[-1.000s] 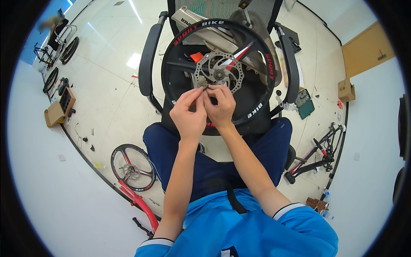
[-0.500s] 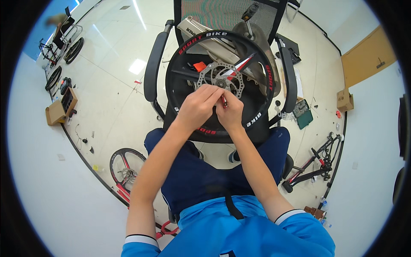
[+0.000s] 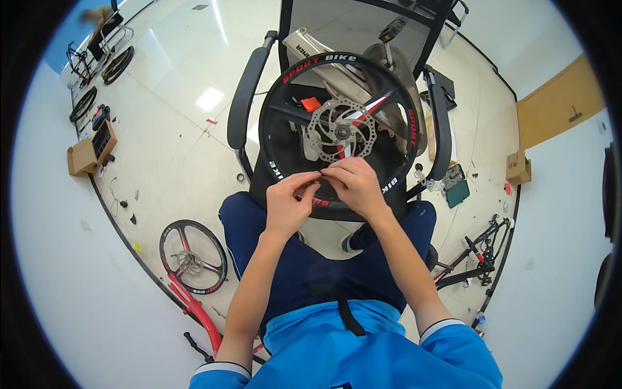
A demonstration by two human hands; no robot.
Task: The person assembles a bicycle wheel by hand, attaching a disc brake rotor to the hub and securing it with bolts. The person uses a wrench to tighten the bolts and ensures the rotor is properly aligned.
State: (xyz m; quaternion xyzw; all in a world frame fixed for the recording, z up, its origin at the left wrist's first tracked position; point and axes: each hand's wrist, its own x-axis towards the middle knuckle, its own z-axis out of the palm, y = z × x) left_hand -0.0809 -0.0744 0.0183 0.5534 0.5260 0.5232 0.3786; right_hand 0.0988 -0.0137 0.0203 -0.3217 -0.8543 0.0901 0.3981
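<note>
A black three-spoke bicycle wheel (image 3: 412,129) lies flat on the seat of a black office chair (image 3: 249,91) in front of me. Its silver brake disc (image 3: 368,129) faces up around the hub (image 3: 343,132). Over the wheel's near part, between disc and rim, my left hand (image 3: 288,202) and my right hand (image 3: 357,185) meet at the fingertips. Both are closed in a pinch; anything between the fingers is too small or hidden to make out. A small orange piece (image 3: 311,104) shows beyond the disc, and a pale metal frame part (image 3: 303,48) lies under the wheel's far side.
At lower left, another wheel (image 3: 222,259) and a red frame (image 3: 194,308) are on the floor. A black bicycle frame (image 3: 476,259) lies at right, near a green case (image 3: 457,194). Cardboard boxes (image 3: 81,159) stand along the walls. A person sits at far upper left.
Both hands have come back from the hub toward the wheel's near rim, uncovering the disc's centre. My right hand has turned over the left's fingertips. The whole view has shifted slightly.
</note>
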